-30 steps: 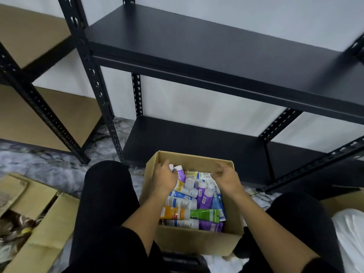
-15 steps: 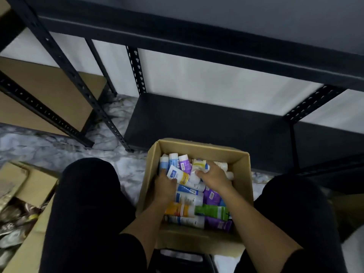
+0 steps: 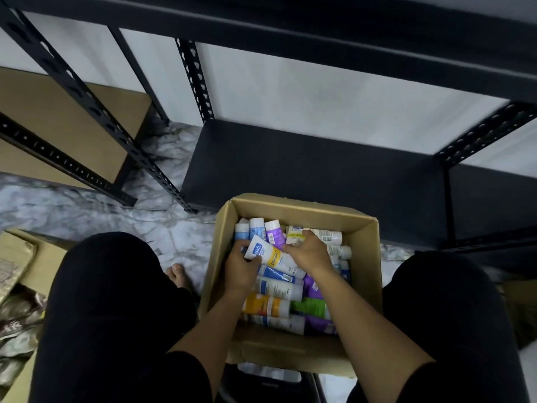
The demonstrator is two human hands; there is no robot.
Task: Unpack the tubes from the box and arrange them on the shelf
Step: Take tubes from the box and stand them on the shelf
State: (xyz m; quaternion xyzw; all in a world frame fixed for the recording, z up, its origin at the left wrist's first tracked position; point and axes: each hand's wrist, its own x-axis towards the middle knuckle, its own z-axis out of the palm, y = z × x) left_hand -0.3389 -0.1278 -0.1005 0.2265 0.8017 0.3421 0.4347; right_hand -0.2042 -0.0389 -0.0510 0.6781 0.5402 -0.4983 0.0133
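Note:
An open cardboard box [image 3: 366,274] stands on the floor between my knees, filled with several tubes in white, blue, purple, orange and green. My left hand [image 3: 242,270] grips a white tube with a yellow band [image 3: 268,253] lying slantwise on top of the pile. My right hand [image 3: 309,253] is curled round a white tube with a yellow label [image 3: 295,235] near the box's far side. Just beyond the box lies the black bottom shelf [image 3: 305,167], with nothing on it.
A black upper shelf board [image 3: 290,16] runs across the top. Slotted black posts [image 3: 194,80] rise at the left. A second rack with brown boards [image 3: 58,117] stands far left. Flattened cardboard [image 3: 29,257] lies at the lower left on the marble floor. My knees flank the box.
The view has tilted down toward the box. Both hands have closed in on tubes at the top of the pile, the right hand shifting left toward the box's middle.

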